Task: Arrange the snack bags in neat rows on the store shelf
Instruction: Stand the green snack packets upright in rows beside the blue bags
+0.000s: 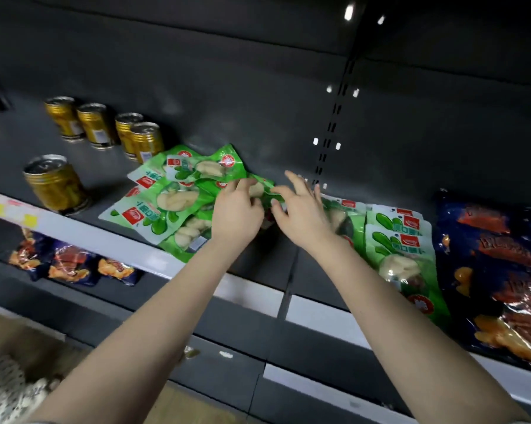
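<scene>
You've got bright green snack bags [166, 206] with red-and-white logos, gold cans [56, 185] behind, dark blue bags [497, 270] printed orange-red, on a dark grey shelf [258, 264].

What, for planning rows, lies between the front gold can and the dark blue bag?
Head view: green snack bags, with left hand and right hand among them.

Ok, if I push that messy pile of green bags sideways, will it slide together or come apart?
Probably comes apart: the green bags overlap loosely at odd angles, and their glossy film looks slippery. They seem floppy too; the one the left hand grips bends, so lift singly.
</scene>
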